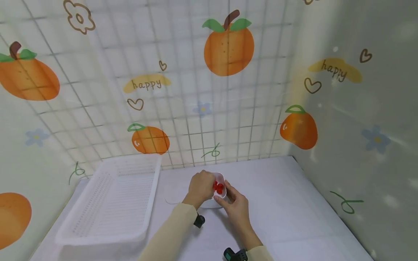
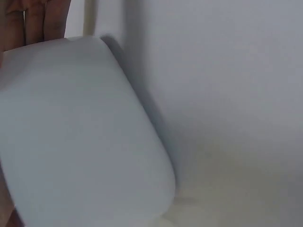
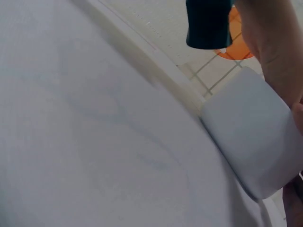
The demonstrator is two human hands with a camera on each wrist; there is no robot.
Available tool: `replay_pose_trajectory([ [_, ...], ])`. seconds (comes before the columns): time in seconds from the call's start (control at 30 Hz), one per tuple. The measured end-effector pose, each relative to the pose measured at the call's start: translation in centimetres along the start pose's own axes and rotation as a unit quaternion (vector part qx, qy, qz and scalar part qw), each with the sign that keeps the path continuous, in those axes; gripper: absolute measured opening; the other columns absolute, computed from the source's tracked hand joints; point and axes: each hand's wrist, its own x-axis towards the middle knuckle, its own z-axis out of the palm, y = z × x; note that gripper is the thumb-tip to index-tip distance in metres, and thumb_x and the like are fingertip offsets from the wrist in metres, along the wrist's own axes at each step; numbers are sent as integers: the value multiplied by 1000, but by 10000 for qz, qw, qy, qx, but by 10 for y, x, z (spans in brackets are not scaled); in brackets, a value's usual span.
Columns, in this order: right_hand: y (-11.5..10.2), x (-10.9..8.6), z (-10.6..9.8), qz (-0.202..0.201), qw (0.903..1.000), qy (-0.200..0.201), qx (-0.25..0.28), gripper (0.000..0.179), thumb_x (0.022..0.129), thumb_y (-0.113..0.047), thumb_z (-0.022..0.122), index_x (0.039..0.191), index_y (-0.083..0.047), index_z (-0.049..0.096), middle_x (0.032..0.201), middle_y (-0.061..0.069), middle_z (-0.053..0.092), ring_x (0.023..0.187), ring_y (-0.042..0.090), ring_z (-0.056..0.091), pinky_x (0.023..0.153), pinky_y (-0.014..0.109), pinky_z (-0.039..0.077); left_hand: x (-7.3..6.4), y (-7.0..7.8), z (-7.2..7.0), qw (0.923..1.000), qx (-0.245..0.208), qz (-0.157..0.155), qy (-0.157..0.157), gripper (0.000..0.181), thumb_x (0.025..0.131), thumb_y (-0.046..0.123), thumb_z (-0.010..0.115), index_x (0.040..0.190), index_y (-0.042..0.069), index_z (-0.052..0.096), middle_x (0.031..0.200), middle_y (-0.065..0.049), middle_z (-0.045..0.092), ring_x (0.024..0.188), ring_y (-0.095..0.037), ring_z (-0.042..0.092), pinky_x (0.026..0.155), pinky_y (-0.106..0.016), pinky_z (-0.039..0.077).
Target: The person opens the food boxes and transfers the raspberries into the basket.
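Note:
A small white box [image 1: 223,178] with rounded corners stands between my hands, its mouth facing up in the head view. Several small red pieces [image 1: 219,188] lie inside it. My right hand [image 1: 238,206] grips the box from the right, thumb on the near side and fingers round the far side. From the left, my left hand [image 1: 201,186] reaches over the rim with bent knuckles; its fingertips are hidden, so I cannot tell whether they pinch a red piece. The box's smooth outer wall [image 2: 85,132] fills much of the left wrist view, and the box [image 3: 255,137] also appears in the right wrist view.
A large white perforated basket [image 1: 151,203] stands to the left on the white-covered table [image 1: 287,217]. Behind rises a gridded backdrop [image 1: 183,47] printed with oranges, and a side wall [image 1: 385,119] bounds the right. Black cameras [image 1: 199,220] sit on both wrists.

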Motion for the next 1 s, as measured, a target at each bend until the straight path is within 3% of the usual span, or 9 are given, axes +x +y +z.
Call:
replay_pose_trajectory([
  [0.13, 0, 0, 2, -20, 10000, 2, -68, 71, 86, -12, 88, 148, -2, 58, 152, 12, 56, 138, 35, 55, 108, 38, 44, -2, -3, -9, 9970, 724, 168, 221, 8, 83, 19, 81, 80, 18, 74, 77, 1, 66, 82, -22, 65, 77, -38, 56],
  [0.27, 1, -1, 3, -43, 9999, 26, -134, 71, 86, -13, 88, 149, -3, 57, 152, 11, 56, 139, 34, 55, 107, 38, 44, -3, -7, -19, 9943, 944, 303, 391, 5, 86, 21, 79, 85, 17, 77, 85, -1, 71, 90, -23, 67, 87, -43, 58],
  [0.4, 1, 0, 3, -31, 9999, 32, -111, 71, 87, -13, 88, 149, -3, 57, 152, 12, 56, 139, 34, 55, 109, 37, 43, -5, -11, -34, 9945, 950, 289, 345, 9, 89, 23, 77, 95, 17, 79, 94, -2, 74, 98, -24, 68, 96, -46, 56],
  [0.7, 1, 3, 2, 248, 9990, -88, -357, 74, 88, -20, 87, 153, -8, 54, 156, 5, 54, 143, 27, 52, 109, 32, 43, -13, -26, -73, 9923, 1144, 332, 330, 13, 93, 27, 78, 102, 18, 79, 99, -1, 74, 98, -23, 64, 94, -40, 55],
  [0.83, 2, 3, 3, 236, 9989, -100, -387, 75, 88, -20, 87, 154, -8, 53, 157, 5, 53, 144, 28, 51, 110, 34, 43, -16, -38, -89, 9912, 1224, 350, 350, 12, 94, 26, 77, 103, 18, 79, 100, -1, 73, 101, -23, 64, 98, -41, 54],
  [1.0, 3, 3, 4, 163, 9991, -114, -368, 74, 89, -20, 87, 153, -7, 53, 157, 6, 52, 144, 29, 51, 109, 32, 43, -22, -56, -108, 9891, 1377, 342, 390, 11, 94, 26, 78, 100, 18, 78, 97, 0, 70, 98, -22, 63, 92, -40, 54],
])
